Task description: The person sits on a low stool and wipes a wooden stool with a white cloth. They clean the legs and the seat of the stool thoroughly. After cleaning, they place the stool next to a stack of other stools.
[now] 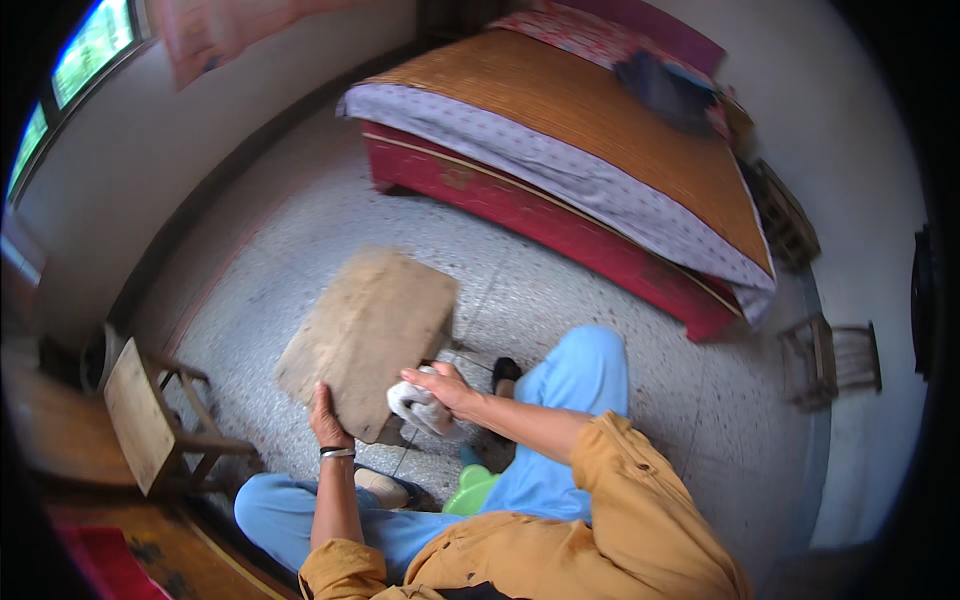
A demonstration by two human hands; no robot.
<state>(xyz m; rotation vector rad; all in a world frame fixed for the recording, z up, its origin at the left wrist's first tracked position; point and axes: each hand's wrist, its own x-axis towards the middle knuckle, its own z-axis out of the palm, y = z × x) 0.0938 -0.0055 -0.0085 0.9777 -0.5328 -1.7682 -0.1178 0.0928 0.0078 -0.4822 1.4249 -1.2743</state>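
Observation:
A low wooden stool or small table [370,325] with a worn, pale brown rectangular top is tilted in front of my knees; most of its underside is hidden. My left hand [328,420] grips its near left edge, thumb lying on the top. In my right hand [448,388] is a crumpled greyish-white cloth [418,402], bunched at the near right edge of the wooden top. Whether the cloth presses on the wood is hard to tell.
A light green plastic thing [473,490] sits between my legs. On the left another wooden stool [145,415] stands close by. Beyond lies a bed [560,110] with a red base [540,225]. Small wooden chairs [845,360] stand at the right wall.

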